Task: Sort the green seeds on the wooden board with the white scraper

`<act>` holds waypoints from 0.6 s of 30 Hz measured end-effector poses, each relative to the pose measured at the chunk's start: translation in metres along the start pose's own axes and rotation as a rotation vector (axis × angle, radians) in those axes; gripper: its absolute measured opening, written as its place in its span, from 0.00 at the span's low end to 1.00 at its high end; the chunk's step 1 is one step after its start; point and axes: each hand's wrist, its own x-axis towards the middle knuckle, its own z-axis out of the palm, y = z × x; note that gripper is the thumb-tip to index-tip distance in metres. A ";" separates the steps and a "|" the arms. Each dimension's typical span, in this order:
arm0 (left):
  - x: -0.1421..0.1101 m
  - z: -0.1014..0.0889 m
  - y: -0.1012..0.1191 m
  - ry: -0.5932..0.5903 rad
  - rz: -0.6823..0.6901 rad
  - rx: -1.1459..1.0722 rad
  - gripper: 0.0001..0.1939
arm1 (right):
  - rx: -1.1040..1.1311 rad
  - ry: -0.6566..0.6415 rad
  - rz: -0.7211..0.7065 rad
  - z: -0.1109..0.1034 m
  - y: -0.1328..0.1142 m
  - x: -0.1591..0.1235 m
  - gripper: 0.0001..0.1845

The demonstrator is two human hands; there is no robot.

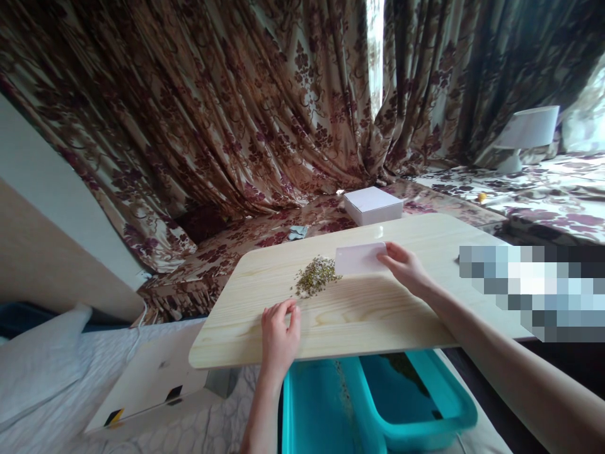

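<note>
A heap of small mixed green, yellow and pale bits, like beads or seeds, lies on the light wooden tabletop. Just right of the heap, my right hand grips one end of a flat white rectangular card. The card's far end is at the heap's right edge and has a small hole near its corner. My left hand is at the near side of the table, below the heap, its fingers curled and thumb close to them. Whether something small is between those fingertips is hidden.
Below the table's near edge stands a turquoise divided bin with some bits inside. A white box sits behind the table, near a folded cloth. At left is a large flat carton; a lamp stands far right.
</note>
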 end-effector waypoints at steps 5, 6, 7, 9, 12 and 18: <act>-0.001 0.001 0.000 0.000 -0.002 -0.003 0.12 | -0.024 -0.032 -0.013 0.001 -0.002 -0.002 0.11; -0.001 0.001 0.000 0.001 -0.003 -0.003 0.12 | -0.030 -0.032 -0.009 0.000 -0.003 -0.003 0.11; -0.001 0.001 -0.001 0.002 -0.004 -0.003 0.12 | -0.034 -0.030 -0.003 -0.001 -0.004 -0.003 0.11; -0.001 0.001 -0.001 0.004 -0.006 -0.004 0.12 | -0.036 -0.015 0.008 -0.002 -0.006 -0.004 0.11; -0.001 0.001 -0.001 0.007 -0.005 -0.006 0.11 | -0.030 0.033 0.016 -0.004 -0.008 -0.004 0.10; -0.001 0.001 -0.002 0.010 0.000 -0.011 0.11 | -0.005 0.029 0.024 -0.003 -0.008 -0.005 0.09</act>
